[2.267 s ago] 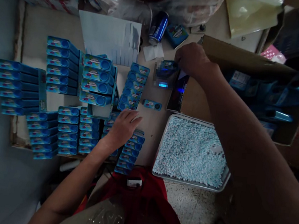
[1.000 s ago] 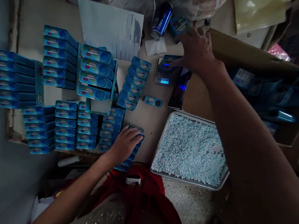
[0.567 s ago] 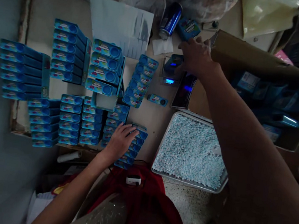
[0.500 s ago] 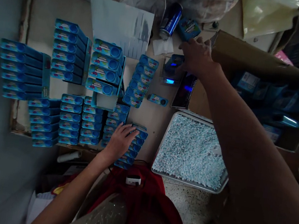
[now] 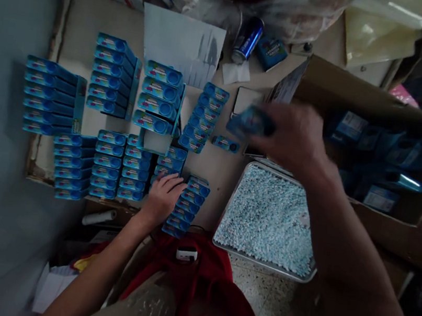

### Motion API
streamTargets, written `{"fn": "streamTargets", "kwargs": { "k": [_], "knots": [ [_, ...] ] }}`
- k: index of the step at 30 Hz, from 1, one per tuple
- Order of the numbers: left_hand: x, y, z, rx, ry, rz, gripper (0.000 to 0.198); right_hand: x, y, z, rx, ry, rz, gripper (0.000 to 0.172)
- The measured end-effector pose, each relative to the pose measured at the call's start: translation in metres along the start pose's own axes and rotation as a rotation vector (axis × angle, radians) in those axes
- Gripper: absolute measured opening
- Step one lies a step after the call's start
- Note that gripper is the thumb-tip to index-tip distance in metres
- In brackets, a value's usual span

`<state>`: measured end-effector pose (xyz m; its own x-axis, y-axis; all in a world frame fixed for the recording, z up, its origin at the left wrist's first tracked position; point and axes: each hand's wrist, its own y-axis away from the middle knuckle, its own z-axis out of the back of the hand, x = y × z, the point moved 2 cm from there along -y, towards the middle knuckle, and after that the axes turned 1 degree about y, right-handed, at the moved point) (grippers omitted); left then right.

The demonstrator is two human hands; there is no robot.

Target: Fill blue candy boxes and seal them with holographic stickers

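My right hand, smeared by motion, grips a small blue box above the table, left of the cardboard carton. The print on that box is blurred. A single small blue pack lies just below it on the table. My left hand rests with fingers stretched out between two rows of blue candy packs, touching the front row at the right and the row behind its fingertips. A larger blue display box stands with several packs in it.
More rows of blue packs fill the table's left side. A metal tray of pale blue pellets sits at the front right, below a carton holding blue boxes. A blue can, a white sheet and a flat grey rectangle lie behind.
My right hand has come down and nearer with the blue box, uncovering the flat grey rectangle. My left hand has shifted slightly left off the front row's top. The view has shifted a little.
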<state>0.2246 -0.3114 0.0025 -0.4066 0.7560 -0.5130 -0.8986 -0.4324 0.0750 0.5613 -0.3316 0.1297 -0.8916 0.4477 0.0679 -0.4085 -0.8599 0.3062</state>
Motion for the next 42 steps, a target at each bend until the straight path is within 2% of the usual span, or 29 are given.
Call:
{"fn": "streamTargets", "kwargs": {
  "k": [2, 5, 8, 11, 13, 16, 20, 22, 24, 26, 29, 31, 34, 36, 39, 42],
  "knots": [
    [0.005, 0.003, 0.008, -0.032, -0.016, 0.037, 0.026, 0.012, 0.043, -0.019, 0.112, -0.049, 0.04, 0.025],
    [0.008, 0.004, 0.018, -0.122, -0.053, 0.06, 0.024, 0.028, 0.079, -0.083, 0.249, -0.114, 0.089, 0.028],
    [0.005, 0.003, 0.02, -0.206, -0.072, 0.059, 0.022, 0.037, 0.081, -0.148, 0.256, -0.131, 0.034, 0.038],
    [-0.004, 0.009, 0.014, -0.227, -0.067, 0.059, 0.021, 0.041, 0.073, -0.179, 0.245, -0.127, 0.023, 0.039],
    [-0.008, 0.015, 0.008, -0.21, -0.062, 0.053, 0.022, 0.041, 0.073, -0.182, 0.245, -0.119, 0.032, 0.044],
    [-0.009, 0.023, 0.001, -0.179, -0.071, 0.032, 0.024, 0.039, 0.082, -0.171, 0.209, -0.128, 0.022, 0.05],
    [-0.001, 0.018, 0.002, -0.201, -0.069, 0.009, 0.025, 0.024, 0.093, -0.137, 0.044, -0.276, -0.023, 0.029],
    [-0.001, 0.005, 0.002, -0.238, -0.027, 0.006, 0.023, 0.011, 0.086, -0.112, -0.077, -0.409, -0.055, 0.023],
    [-0.008, -0.013, -0.002, -0.266, 0.049, 0.008, 0.021, -0.002, 0.062, -0.084, -0.208, -0.5, -0.108, 0.024],
    [-0.02, -0.033, -0.009, -0.258, 0.138, -0.007, 0.021, -0.013, 0.021, -0.055, -0.324, -0.526, -0.159, 0.028],
    [-0.037, -0.056, -0.019, -0.208, 0.211, -0.094, 0.024, -0.022, -0.067, -0.017, -0.453, -0.501, -0.144, 0.028],
    [-0.038, -0.063, -0.021, -0.199, 0.221, -0.121, 0.027, -0.026, -0.133, 0.004, -0.51, -0.429, -0.073, 0.027],
    [-0.021, -0.058, -0.011, -0.268, 0.217, -0.073, 0.026, -0.031, -0.225, 0.027, -0.505, -0.304, -0.06, 0.031],
    [-0.005, -0.047, 0.0, -0.327, 0.196, -0.032, 0.026, -0.034, -0.273, 0.036, -0.453, -0.224, -0.096, 0.03],
    [0.015, -0.028, 0.015, -0.339, 0.157, -0.002, 0.026, -0.032, -0.321, 0.042, -0.326, -0.109, -0.145, 0.034],
    [0.025, -0.016, 0.025, -0.321, 0.119, 0.011, 0.027, -0.023, -0.344, 0.043, -0.206, -0.013, -0.157, 0.035]
  ]
}}
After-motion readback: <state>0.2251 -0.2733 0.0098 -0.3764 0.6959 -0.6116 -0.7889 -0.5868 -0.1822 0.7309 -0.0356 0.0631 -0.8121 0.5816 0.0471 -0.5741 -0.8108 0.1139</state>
